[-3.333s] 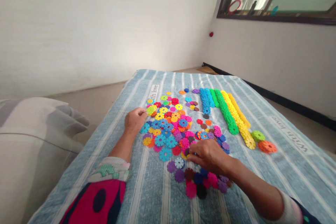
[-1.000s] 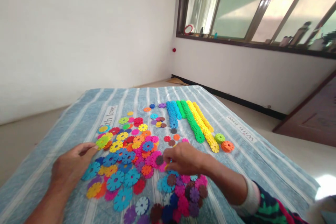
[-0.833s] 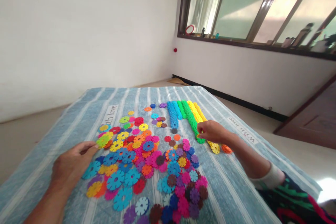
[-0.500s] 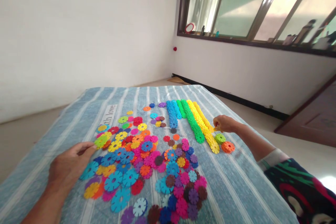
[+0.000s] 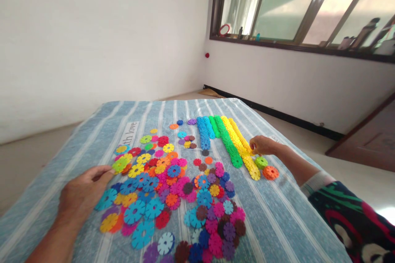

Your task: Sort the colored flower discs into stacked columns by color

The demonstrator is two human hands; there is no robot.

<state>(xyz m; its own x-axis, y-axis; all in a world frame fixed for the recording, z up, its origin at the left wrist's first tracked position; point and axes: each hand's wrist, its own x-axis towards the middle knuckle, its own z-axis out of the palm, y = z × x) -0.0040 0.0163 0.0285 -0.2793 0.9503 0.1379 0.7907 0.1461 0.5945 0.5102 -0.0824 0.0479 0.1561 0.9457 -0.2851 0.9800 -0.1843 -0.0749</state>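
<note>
Notched plastic discs in many colours form a loose pile point(image 5: 173, 172) in front of me. My left hand point(image 5: 84, 187) is at the pile's left edge, thumb and fingers pinched on the rim of a lime-green disc point(image 5: 119, 164). My right hand point(image 5: 261, 145) is closed at the near end of the shorter yellow row point(image 5: 239, 133), its fingertips on a yellow disc point(image 5: 250, 153) that they partly cover. Left of this row lie a longer yellow row point(image 5: 243, 152), a long green row point(image 5: 228, 141), a short green one and two blue rows point(image 5: 203, 135), all of overlapping discs.
A lime-green disc point(image 5: 261, 162) and a small orange stack point(image 5: 270, 172) lie just below my right hand. A purple disc point(image 5: 191, 122) and a few others sit beyond the pile. A striped blue cloth point(image 5: 277, 222) covers the table. White walls and a window point(image 5: 286, 4) stand behind.
The view has shifted slightly, so the discs appear a little to the right. Both hands keep nearly the same places, the right one still at the end of the yellow row.
</note>
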